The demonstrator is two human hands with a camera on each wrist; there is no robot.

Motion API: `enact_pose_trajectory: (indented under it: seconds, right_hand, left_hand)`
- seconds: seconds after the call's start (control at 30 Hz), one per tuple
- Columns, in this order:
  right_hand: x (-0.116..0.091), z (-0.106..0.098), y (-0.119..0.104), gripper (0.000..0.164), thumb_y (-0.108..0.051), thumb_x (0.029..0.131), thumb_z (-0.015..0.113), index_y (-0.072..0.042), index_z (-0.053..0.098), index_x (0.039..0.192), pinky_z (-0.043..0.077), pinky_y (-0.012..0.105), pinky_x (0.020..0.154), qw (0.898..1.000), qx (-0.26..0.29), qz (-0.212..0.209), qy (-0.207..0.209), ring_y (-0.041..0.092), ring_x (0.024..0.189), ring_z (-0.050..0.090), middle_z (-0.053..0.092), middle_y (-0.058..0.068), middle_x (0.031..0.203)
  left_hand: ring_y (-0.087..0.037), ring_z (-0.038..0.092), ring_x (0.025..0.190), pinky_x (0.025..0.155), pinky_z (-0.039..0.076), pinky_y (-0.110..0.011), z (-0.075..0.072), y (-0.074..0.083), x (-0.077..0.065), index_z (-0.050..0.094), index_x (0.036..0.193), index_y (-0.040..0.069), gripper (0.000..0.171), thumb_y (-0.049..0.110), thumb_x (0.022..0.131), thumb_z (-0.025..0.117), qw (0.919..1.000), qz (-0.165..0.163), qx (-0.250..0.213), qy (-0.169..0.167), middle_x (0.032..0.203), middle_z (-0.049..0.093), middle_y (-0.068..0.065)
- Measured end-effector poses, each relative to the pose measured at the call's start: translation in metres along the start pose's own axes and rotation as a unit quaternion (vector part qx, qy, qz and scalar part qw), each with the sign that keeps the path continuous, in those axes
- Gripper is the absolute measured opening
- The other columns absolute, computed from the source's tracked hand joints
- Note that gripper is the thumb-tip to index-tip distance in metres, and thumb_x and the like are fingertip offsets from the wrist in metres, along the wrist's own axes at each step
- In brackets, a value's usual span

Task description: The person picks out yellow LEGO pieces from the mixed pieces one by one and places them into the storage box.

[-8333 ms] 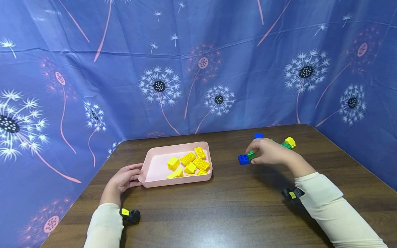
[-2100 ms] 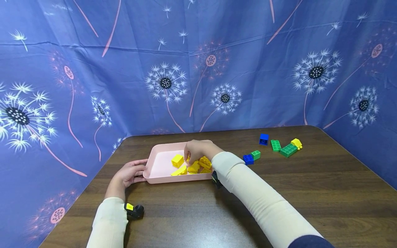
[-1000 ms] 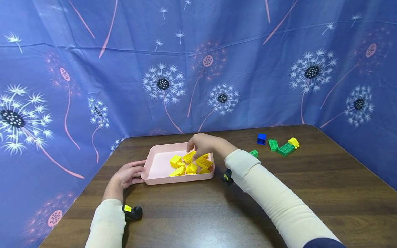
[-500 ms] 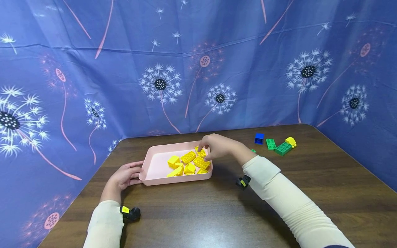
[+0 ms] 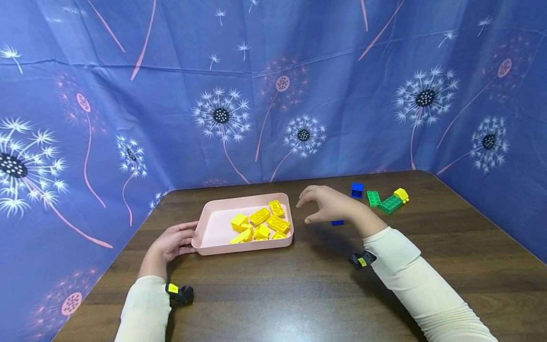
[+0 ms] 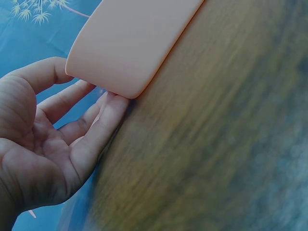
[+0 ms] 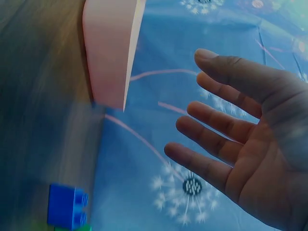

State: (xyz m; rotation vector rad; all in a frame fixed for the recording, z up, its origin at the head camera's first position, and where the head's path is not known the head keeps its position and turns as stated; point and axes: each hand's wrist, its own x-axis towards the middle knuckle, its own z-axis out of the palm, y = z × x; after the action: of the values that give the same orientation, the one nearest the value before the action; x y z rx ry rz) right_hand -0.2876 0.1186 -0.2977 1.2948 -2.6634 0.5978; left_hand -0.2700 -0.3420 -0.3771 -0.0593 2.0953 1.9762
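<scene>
A shallow pink tray (image 5: 209, 237) on the table holds several yellow toy building bricks (image 5: 259, 216) in its middle and right part. My left hand (image 5: 172, 243) rests against the tray's left end. In the left wrist view its fingers (image 6: 98, 125) reach out nearly straight to the tray's corner. To the right of the tray my right hand (image 5: 329, 204) hovers with fingers spread and nothing in it. The right wrist view shows that palm (image 7: 260, 178) bare. Below the hand a blue brick (image 5: 337, 222) shows in part, the rest hidden.
Farther right on the table (image 5: 265, 294) lie another blue brick (image 5: 357, 190), a flat green brick (image 5: 373, 198), a thicker green brick (image 5: 391, 204) and a yellow piece (image 5: 401, 194). A blue dandelion-print cloth (image 5: 273, 38) hangs behind the table.
Earlier my right hand was at the green brick beside the blue one, then among the yellow bricks in the tray. It has since drawn out to the right, bare. My left hand stays put.
</scene>
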Motion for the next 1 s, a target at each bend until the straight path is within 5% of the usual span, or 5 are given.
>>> enact_pose_trajectory:
  seconds: [0.53,1.0]
  right_hand:
    - [-0.045,-0.027,0.036,0.033,-0.014,0.078,0.082,-0.007,0.072,0.108,0.05,0.049,0.087,0.997,-0.019,0.054,0.049,0.032,0.106,0.059,0.063,0.011,0.116]
    - [-0.095,-0.057,0.065,0.033,-0.016,0.082,0.08,-0.003,0.07,0.111,0.053,0.046,0.077,0.984,-0.019,0.153,0.088,0.031,0.095,0.063,0.061,0.017,0.118]
  left_hand:
    - [-0.014,0.069,0.083,0.071,0.058,-0.034,0.001,0.0,-0.001,0.027,0.151,-0.005,0.063,0.004,0.096,0.056,0.9999,0.001,-0.014,0.004,0.095,0.071,-0.005]
    - [-0.013,0.069,0.081,0.072,0.058,-0.034,0.001,-0.001,0.0,0.028,0.151,-0.004,0.062,0.004,0.095,0.056,0.9998,-0.005,-0.004,0.017,0.094,0.071,-0.004]
